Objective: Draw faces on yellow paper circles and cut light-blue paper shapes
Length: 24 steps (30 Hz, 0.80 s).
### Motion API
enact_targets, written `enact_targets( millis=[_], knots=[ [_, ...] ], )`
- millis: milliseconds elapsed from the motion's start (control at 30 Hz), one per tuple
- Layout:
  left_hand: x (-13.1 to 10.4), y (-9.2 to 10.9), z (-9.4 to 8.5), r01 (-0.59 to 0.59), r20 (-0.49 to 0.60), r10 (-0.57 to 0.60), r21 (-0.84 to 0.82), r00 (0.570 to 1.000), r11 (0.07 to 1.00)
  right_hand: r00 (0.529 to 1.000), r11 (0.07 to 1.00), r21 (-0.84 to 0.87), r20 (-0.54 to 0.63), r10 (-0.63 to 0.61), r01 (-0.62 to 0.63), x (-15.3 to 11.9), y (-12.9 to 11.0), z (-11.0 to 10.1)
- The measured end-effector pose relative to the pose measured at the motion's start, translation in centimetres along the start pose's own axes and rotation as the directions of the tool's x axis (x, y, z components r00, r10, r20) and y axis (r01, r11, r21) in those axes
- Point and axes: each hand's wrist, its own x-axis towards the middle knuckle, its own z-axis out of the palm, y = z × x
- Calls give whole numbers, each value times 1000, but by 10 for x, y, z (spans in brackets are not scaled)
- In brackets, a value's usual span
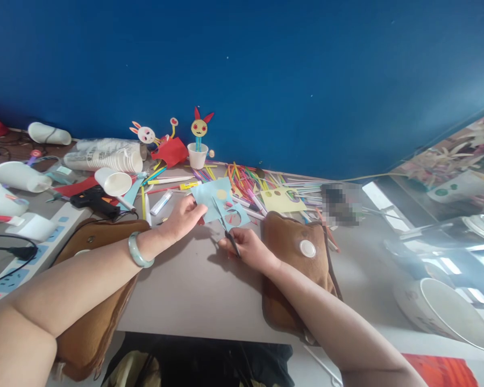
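My left hand (184,217) pinches the left edge of a light blue paper sheet (210,196), holding it above the table. The sheet has a large round hole and cut edges on its right side, and a pale yellow round spot. My right hand (250,248) grips dark-handled scissors (230,241), whose blades lie over the sheet between its left part and the part with the hole. Behind the sheet, to the right, lies a yellow sheet (282,200) with round holes.
Brown cushions (282,279) lie beside both forearms. Colourful sticks (242,180) and markers are heaped behind. A cup with a rabbit-eared figure (197,156) stands near the wall. At left are paper cups, a glue gun (97,201) and a power strip (44,258); at right, a white bowl (447,312).
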Motion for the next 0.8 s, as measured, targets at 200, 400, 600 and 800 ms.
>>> enact_targets(
  millis=[200, 400, 600, 800],
  knots=[
    [-3, -2, 5, -37, 148, 41, -33, 988, 999, 997, 998, 48, 69, -42, 39, -1, -2, -1],
    [-4, -6, 8, -26, 250, 48, -91, 967, 996, 998, 998, 38, 43, -52, 50, -3, -5, -1],
    [-4, -4, 8, -6, 229, 23, -75, 973, 997, 999, 999, 18, -7, -36, 36, -2, -2, 2],
    [-6, -3, 8, -21, 300, 43, -77, 953, 997, 999, 998, 35, -9, -45, 45, -2, -2, 2]
  ],
)
